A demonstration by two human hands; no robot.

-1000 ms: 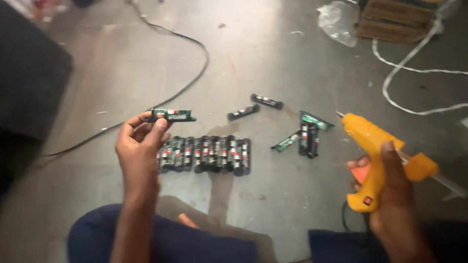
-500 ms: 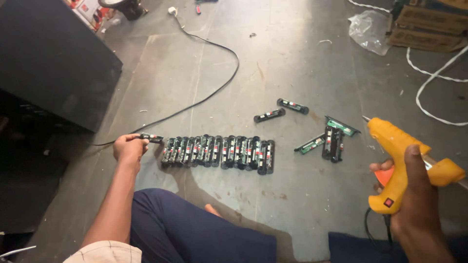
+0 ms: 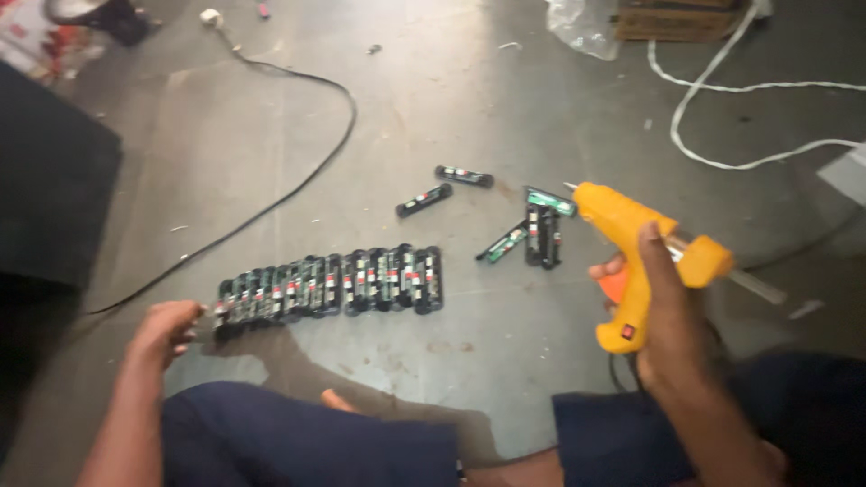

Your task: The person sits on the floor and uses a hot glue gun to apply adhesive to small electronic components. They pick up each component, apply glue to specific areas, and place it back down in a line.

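Note:
A long row of dark cylindrical battery cells (image 3: 334, 281) lies side by side on the grey floor. My left hand (image 3: 167, 329) is at the row's left end, fingers closed on the end cell pressed against it. My right hand (image 3: 663, 311) grips a yellow hot glue gun (image 3: 636, 239) by its handle, nozzle pointing left, a clear glue stick jutting from its back. Several loose cells (image 3: 532, 234) lie just left of the nozzle, and two more (image 3: 444, 188) lie farther back.
A black cable (image 3: 298, 185) curves across the floor from the back left. White cord (image 3: 722, 90) loops at the back right beside a wooden crate (image 3: 681, 18) and a plastic bag (image 3: 582, 22). A dark box (image 3: 50, 180) stands at left. My knees fill the bottom.
My left hand carried one cell from above the row down to its left end and set it against the row. The glue gun stayed in my right hand.

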